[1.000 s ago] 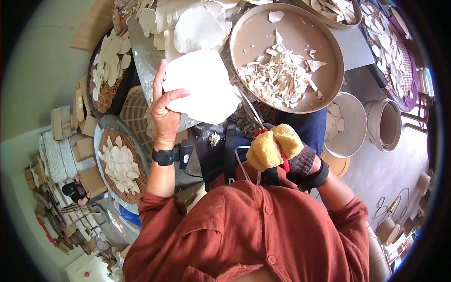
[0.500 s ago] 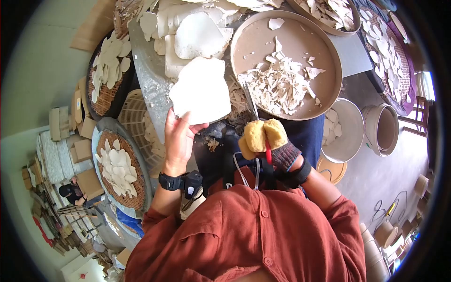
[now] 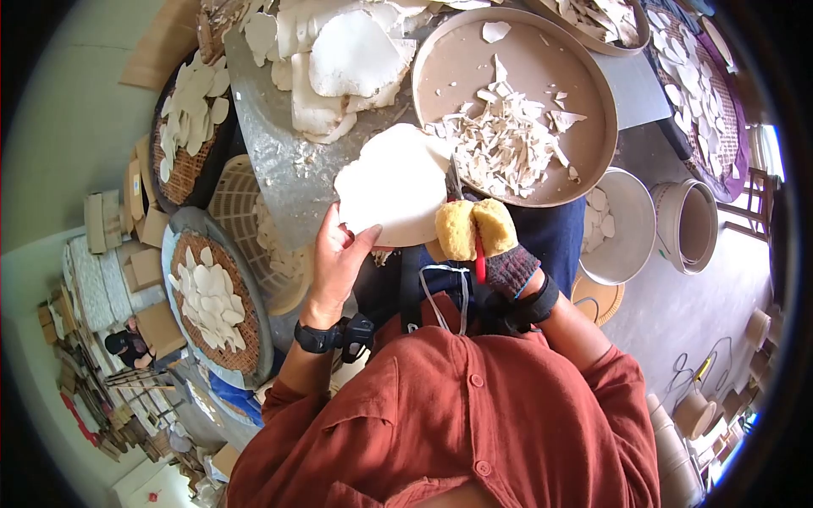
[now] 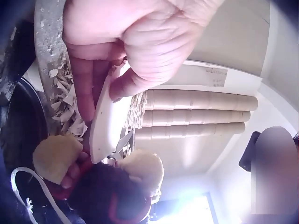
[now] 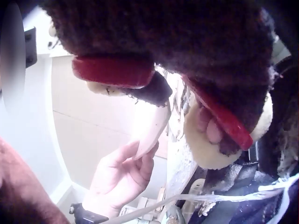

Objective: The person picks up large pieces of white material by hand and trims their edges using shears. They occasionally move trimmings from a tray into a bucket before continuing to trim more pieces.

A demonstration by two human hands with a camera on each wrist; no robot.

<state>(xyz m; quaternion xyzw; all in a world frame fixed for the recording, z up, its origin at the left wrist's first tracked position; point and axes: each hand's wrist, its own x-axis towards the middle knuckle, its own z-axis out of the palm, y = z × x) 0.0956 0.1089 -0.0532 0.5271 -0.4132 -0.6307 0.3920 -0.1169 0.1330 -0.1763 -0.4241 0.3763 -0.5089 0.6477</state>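
Note:
My left hand (image 3: 332,269) pinches a pale flat slab with uneven edges (image 3: 391,190), thumb on top near its lower edge. In the left wrist view the slab (image 4: 110,116) shows edge-on, fairly thick and stiff. My right hand (image 3: 513,273), in a dark knitted glove with bare fingertips, grips scissors by their red handles (image 5: 224,116). Yellow foam pads (image 3: 476,229) wrap the handles and hide part of the fingers. The scissors' metal blades (image 4: 122,143) stand at the slab's right edge, partly hidden by it in the head view.
A round tray (image 3: 593,173) ahead holds a heap of pale offcuts. Larger pale slabs (image 3: 356,55) are stacked on the metal table (image 3: 254,110). A white bucket (image 3: 631,254) with pale pieces stands at right; woven trays (image 3: 246,296) of similar pieces lie at left.
My left hand has brought the slab down and rightward, turning it, so its right edge now meets the scissors. The blades, clear of the slab earlier, are now partly covered by it.

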